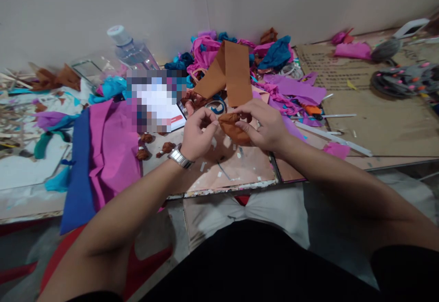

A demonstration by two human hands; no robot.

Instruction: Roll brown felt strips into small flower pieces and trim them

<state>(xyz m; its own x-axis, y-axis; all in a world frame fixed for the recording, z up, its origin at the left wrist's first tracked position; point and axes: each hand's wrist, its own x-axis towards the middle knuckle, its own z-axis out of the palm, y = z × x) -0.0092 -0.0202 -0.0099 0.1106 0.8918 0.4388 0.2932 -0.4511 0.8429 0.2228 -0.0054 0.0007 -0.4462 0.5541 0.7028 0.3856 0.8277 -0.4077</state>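
Observation:
Between my hands is a piece of brown crepe paper (236,132), gathered and folded at its top and hanging loose below. My right hand (265,126) grips it from the right, the fingers closed round its upper edge. From the left, my left hand (200,130) pinches thumb to forefinger at the paper's left corner; a watch sits on that wrist. Just beyond lies a folded strip of brown crepe paper (239,73). Small bunched brown paper pieces (168,147) with white ties rest by my left wrist.
A pixelated phone (173,116) leans near a clear bottle (133,55). Pink sheets (115,142) and a blue sheet (77,174) overhang the table edge at left. Coloured scraps (206,48) pile against the wall. Cardboard (363,123) at right bears a grey decorated item (404,80).

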